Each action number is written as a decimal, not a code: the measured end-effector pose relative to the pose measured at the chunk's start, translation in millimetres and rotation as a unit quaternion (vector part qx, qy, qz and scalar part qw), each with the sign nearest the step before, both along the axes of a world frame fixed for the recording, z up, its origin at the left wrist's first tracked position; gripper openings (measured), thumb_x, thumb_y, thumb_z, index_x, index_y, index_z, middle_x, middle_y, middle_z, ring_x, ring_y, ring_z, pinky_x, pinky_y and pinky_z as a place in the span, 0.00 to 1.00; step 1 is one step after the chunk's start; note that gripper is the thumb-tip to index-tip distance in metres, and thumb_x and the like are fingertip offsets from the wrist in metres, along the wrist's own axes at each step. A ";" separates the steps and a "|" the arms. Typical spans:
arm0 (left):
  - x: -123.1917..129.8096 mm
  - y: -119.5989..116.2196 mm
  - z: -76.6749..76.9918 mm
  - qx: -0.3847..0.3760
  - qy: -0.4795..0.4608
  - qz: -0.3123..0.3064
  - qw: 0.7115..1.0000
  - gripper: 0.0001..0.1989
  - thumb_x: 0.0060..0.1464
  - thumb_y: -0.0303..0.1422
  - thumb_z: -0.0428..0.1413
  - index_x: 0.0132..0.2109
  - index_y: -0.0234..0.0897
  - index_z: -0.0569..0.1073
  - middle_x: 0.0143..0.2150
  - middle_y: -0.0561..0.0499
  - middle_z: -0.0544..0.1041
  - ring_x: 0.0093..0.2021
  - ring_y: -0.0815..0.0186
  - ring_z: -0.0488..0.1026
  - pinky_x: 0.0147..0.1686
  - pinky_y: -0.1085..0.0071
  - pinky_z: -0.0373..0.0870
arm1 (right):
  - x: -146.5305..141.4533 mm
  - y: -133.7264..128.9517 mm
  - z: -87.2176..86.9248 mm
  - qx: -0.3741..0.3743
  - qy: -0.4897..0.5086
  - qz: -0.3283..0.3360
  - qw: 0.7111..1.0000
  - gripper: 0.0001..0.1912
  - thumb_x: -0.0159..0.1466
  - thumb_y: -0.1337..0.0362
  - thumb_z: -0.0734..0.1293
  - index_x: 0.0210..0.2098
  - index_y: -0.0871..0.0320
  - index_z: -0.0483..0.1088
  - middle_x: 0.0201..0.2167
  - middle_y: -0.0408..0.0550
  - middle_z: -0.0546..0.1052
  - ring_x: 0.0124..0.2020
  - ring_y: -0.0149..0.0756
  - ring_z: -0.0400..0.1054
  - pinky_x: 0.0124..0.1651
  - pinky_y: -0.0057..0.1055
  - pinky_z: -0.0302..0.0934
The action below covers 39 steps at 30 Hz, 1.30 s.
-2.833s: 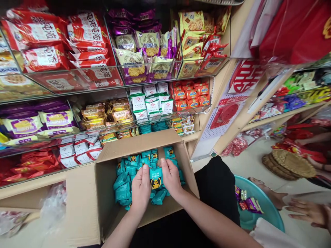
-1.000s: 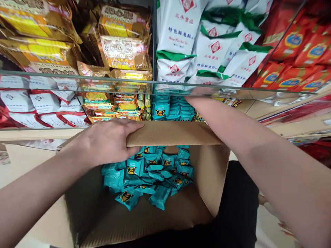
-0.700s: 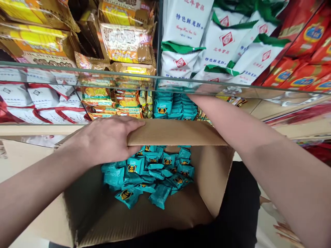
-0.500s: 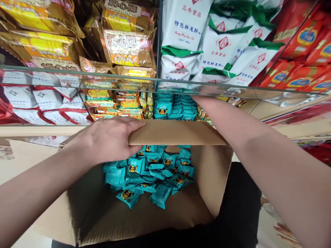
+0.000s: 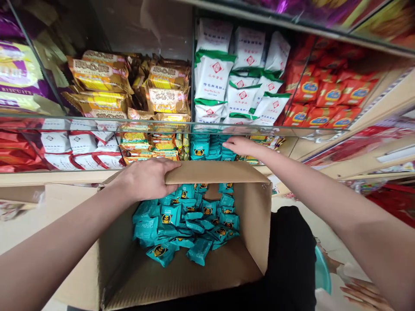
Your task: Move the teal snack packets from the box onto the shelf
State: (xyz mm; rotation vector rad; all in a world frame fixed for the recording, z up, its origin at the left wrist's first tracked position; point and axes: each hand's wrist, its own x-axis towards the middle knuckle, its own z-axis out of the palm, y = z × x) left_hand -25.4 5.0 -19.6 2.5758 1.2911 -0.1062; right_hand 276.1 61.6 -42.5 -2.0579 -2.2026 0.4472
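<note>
My left hand point(image 5: 152, 176) is closed on the upper flap of a cardboard box point(image 5: 217, 172), thumb under it and fingers over the top. Many small teal snack packets point(image 5: 191, 220) with dark and yellow prints lie loose inside the tilted box. Beyond the flap, my right hand point(image 5: 241, 146) is at the lower shelf, beside stacked teal packets point(image 5: 201, 147). Its fingers point left and look stretched out, and no packet shows in them.
A glass shelf edge point(image 5: 155, 124) runs above the lower row. White and green bags point(image 5: 212, 77), orange-brown packets point(image 5: 100, 71) and red packets point(image 5: 330, 93) fill the upper shelf. Another person's hand point(image 5: 366, 291) shows at lower right, near a teal tub point(image 5: 322, 270).
My right hand has come back out from under the glass into sight. The view has tipped up and drawn back, showing more shelf. My left hand keeps its hold on the flap.
</note>
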 end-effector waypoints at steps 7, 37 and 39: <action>1.0 -6.8 2.0 0.026 0.025 -0.006 0.999 0.31 0.46 0.47 0.47 0.58 0.46 0.59 0.54 0.51 0.68 0.51 0.58 0.66 0.48 0.65 0.61 | -2.3 -171.5 43.3 0.196 0.108 0.054 0.973 0.13 0.61 0.56 0.58 0.31 0.57 0.68 0.34 0.49 0.72 0.39 0.38 0.64 0.44 0.35 0.57; 36.6 -138.5 -7.3 0.029 -0.408 0.152 0.900 0.21 0.52 0.40 0.47 0.53 0.41 0.62 0.48 0.44 0.68 0.47 0.59 0.66 0.44 0.63 0.65 | -102.1 -228.0 -16.2 0.013 0.571 -0.040 0.820 0.15 0.55 0.54 0.65 0.35 0.58 0.63 0.31 0.43 0.72 0.31 0.31 0.66 0.32 0.26 0.60; 53.6 -156.3 -17.3 -0.062 -0.490 0.234 0.838 0.15 0.53 0.43 0.45 0.40 0.40 0.68 0.36 0.49 0.72 0.35 0.64 0.69 0.34 0.69 0.66 | -111.8 -236.2 -7.8 0.038 0.625 -0.060 0.777 0.14 0.55 0.54 0.64 0.32 0.58 0.61 0.26 0.40 0.69 0.27 0.29 0.63 0.30 0.24 0.58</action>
